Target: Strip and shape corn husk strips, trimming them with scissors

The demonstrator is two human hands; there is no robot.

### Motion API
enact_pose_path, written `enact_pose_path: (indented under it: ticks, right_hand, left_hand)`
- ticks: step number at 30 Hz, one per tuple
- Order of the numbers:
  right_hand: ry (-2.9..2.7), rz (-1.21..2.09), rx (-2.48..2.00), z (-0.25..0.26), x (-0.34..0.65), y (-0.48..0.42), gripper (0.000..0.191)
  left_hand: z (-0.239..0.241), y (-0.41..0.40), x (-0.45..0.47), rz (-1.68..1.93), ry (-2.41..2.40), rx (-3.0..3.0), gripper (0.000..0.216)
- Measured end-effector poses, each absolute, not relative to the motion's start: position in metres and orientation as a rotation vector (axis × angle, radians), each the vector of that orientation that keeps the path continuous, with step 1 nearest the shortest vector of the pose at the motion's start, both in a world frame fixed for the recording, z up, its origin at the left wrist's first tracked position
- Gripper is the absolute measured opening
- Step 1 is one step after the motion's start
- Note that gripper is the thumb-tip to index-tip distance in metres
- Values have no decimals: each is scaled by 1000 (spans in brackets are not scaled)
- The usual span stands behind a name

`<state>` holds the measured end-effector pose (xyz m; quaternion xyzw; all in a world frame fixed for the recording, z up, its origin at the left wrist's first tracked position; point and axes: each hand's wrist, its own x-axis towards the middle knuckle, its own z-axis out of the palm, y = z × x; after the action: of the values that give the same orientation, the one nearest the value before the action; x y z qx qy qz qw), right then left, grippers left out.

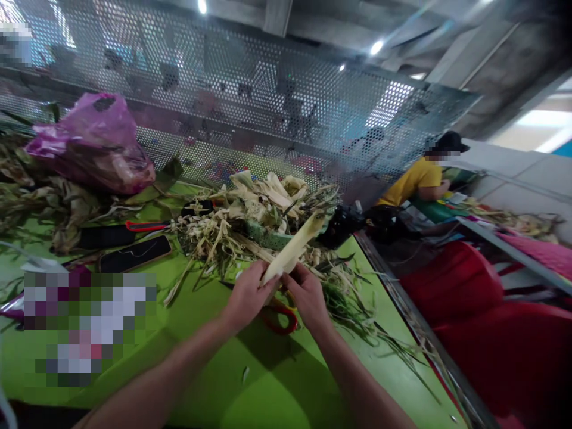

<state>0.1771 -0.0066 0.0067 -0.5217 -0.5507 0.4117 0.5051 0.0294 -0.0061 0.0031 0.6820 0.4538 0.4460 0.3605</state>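
Both hands grip the lower end of a long, pale corn husk (292, 250), whose darker tip points away and to the right. My left hand (249, 293) pinches it from the left, thumb on top. From the other side my right hand (308, 293) closes its fingers on the same end. Under the hands lies a pair of scissors with red-orange handles (286, 322), partly hidden. Just beyond, a heap of dry husk scraps (214, 232) surrounds and fills a green basket (268, 237).
On the green table (201, 369) lie a phone (134, 255), a red cutter knife (145, 226) and a pink plastic bag (100, 146). A perforated metal screen (245, 95) stands behind. Red chairs (460, 286) are at the right, near a person in yellow (413, 182).
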Motion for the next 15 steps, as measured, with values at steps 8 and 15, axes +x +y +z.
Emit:
enact_pose_path:
  ticks: [8, 15]
  right_hand:
    - [-1252, 1059, -1185, 6, 177, -6, 18]
    - [-1050, 1025, -1171, 11, 188, 0, 10]
  left_hand:
    - [0, 1, 33, 1218, 995, 1334, 9]
    - [7, 15, 10, 1523, 1052, 870, 23]
